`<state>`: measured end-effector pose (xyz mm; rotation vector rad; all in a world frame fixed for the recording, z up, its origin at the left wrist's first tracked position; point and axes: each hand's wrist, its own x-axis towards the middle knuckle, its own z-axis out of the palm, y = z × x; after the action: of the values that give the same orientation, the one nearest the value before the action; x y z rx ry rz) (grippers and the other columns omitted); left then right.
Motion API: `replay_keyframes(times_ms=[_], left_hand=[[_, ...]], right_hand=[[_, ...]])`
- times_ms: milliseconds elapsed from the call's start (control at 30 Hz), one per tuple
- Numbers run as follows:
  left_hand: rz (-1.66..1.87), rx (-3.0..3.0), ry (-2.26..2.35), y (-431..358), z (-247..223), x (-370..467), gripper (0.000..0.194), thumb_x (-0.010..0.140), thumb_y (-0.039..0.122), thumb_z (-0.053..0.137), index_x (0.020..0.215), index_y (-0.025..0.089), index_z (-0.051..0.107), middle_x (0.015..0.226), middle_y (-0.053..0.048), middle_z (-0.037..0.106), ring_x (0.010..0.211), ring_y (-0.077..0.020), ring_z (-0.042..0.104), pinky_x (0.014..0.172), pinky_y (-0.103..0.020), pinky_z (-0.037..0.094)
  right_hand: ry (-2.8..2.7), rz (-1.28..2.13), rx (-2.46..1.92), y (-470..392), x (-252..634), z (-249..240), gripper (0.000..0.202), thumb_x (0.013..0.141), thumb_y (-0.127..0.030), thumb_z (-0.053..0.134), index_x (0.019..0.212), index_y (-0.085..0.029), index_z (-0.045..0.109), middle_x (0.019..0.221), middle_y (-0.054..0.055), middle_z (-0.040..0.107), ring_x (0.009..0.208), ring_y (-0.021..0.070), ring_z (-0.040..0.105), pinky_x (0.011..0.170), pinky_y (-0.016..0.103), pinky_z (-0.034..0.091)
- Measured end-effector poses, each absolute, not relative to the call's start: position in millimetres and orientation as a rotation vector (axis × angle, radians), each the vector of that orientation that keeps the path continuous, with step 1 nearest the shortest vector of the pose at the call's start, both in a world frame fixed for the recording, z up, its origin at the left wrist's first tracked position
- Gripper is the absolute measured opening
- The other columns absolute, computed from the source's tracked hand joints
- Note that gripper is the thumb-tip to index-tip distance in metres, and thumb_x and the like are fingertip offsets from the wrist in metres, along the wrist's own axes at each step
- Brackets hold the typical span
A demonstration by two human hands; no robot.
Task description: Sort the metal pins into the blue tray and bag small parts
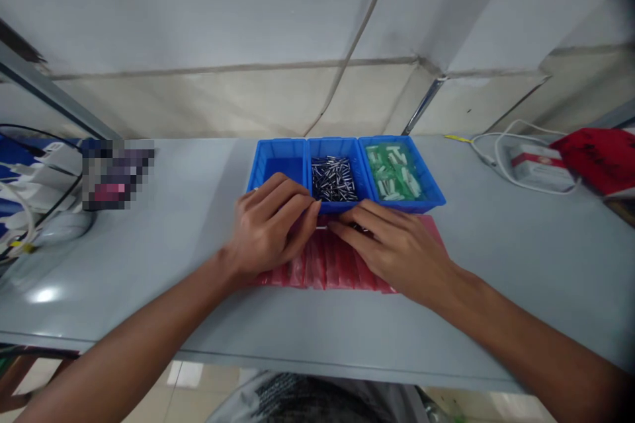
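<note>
My left hand (272, 225) is closed in a pinch, thumb against fingertips, just in front of the blue bins; whatever is in the pinch is too small to make out. Curled over a row of pink plastic bags (317, 264), my right hand (397, 244) has small shiny metal bits showing between its fingers, like the pins in the bin. Both hands' fingertips are close to the bags' far edge, where a thin white strip shows between them. Behind them, the middle blue bin (333, 207) holds a heap of short metal pins (333, 178).
The left blue bin (282, 145) shows a bare floor; the right one (434, 195) holds green bags with white pieces (394, 172). Chargers and cables (44, 178) crowd the table's left end. A white box (540, 168), a white cable and a red item (602, 158) are at right.
</note>
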<state>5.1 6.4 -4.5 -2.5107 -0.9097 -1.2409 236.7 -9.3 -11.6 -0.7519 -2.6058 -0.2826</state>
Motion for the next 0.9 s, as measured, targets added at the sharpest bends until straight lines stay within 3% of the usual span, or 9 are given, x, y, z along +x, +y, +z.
replay_keyframes(times_ms=[133, 233, 333, 433, 500, 633, 767, 900], left_hand=[[-1.232, -2.557, -0.863, 5.9, -4.4, 4.0, 0.004, 0.090, 0.014, 0.067, 0.094, 0.014, 0.066, 0.087, -0.005, 0.071, 0.080, -0.0154, 0.061, 0.073, -0.030, 0.053], [-1.204, -2.592, -0.785, 6.7, -5.9, 3.6, 0.025, 0.089, 0.017, 0.073, 0.111, 0.011, 0.065, 0.094, -0.007, 0.074, 0.084, -0.0166, 0.065, 0.074, -0.030, 0.055], [-1.243, -2.586, -0.715, 7.7, -6.4, 4.4, 0.018, 0.089, 0.015, 0.073, 0.105, 0.012, 0.065, 0.088, -0.005, 0.074, 0.080, -0.0149, 0.066, 0.071, -0.028, 0.054], [-1.318, -2.593, -0.691, 6.7, -5.3, 5.3, 0.003, 0.092, 0.013, 0.067, 0.092, 0.013, 0.065, 0.080, -0.004, 0.071, 0.074, -0.0139, 0.066, 0.067, -0.027, 0.052], [-1.369, -2.596, -0.722, 5.0, -4.3, 5.0, 0.004, 0.094, 0.017, 0.065, 0.096, 0.013, 0.065, 0.084, -0.005, 0.073, 0.076, -0.0142, 0.068, 0.068, -0.027, 0.054], [-1.414, -2.540, -0.782, 2.7, -3.2, 3.2, 0.023, 0.092, 0.020, 0.070, 0.115, 0.018, 0.064, 0.110, -0.008, 0.075, 0.096, -0.0171, 0.073, 0.079, -0.028, 0.060], [-1.358, -2.475, -0.773, 3.0, -3.0, 2.7, 0.006, 0.096, 0.020, 0.064, 0.101, 0.018, 0.067, 0.101, -0.005, 0.074, 0.082, -0.0134, 0.072, 0.069, -0.026, 0.058], [-1.388, -2.480, -0.785, 2.3, -2.0, 3.5, 0.014, 0.100, 0.030, 0.061, 0.107, 0.019, 0.064, 0.098, -0.005, 0.075, 0.084, -0.0144, 0.072, 0.069, -0.027, 0.057]], right_hand=[[-2.294, 0.033, -0.799, -11.0, 233.7, -4.3, 0.023, 0.095, -0.005, 0.059, 0.111, -0.011, 0.075, 0.101, 0.012, 0.072, 0.092, 0.0205, 0.068, 0.081, 0.037, 0.061], [-2.043, 0.288, -0.862, -11.9, 232.1, 1.7, 0.021, 0.093, -0.008, 0.066, 0.108, -0.018, 0.077, 0.101, 0.007, 0.073, 0.089, 0.0161, 0.070, 0.079, 0.033, 0.061], [-1.881, 0.540, -0.870, -13.7, 230.6, 6.6, 0.022, 0.089, -0.010, 0.071, 0.104, -0.024, 0.078, 0.096, 0.002, 0.075, 0.086, 0.0139, 0.070, 0.077, 0.031, 0.060], [-1.669, 0.831, -0.838, -16.8, 227.5, 8.8, 0.018, 0.088, -0.011, 0.073, 0.098, -0.025, 0.079, 0.094, 0.000, 0.075, 0.081, 0.0126, 0.071, 0.062, 0.025, 0.060], [-1.550, 0.956, -0.837, -18.8, 225.5, 9.2, 0.015, 0.086, -0.011, 0.075, 0.093, -0.025, 0.079, 0.091, 0.000, 0.076, 0.075, 0.0118, 0.070, 0.054, 0.022, 0.059], [-1.490, 0.932, -0.847, -20.6, 224.5, 8.8, 0.016, 0.082, -0.013, 0.081, 0.089, -0.026, 0.079, 0.088, -0.001, 0.077, 0.066, 0.0112, 0.068, 0.055, 0.024, 0.061], [-1.495, 0.885, -0.835, -21.0, 224.9, 8.0, 0.019, 0.081, -0.012, 0.082, 0.091, -0.027, 0.080, 0.090, -0.001, 0.078, 0.074, 0.0135, 0.072, 0.066, 0.028, 0.065], [-1.468, 0.879, -0.862, -22.1, 224.0, 9.3, 0.019, 0.082, -0.012, 0.081, 0.090, -0.029, 0.079, 0.090, -0.002, 0.077, 0.071, 0.0146, 0.071, 0.062, 0.030, 0.064]])
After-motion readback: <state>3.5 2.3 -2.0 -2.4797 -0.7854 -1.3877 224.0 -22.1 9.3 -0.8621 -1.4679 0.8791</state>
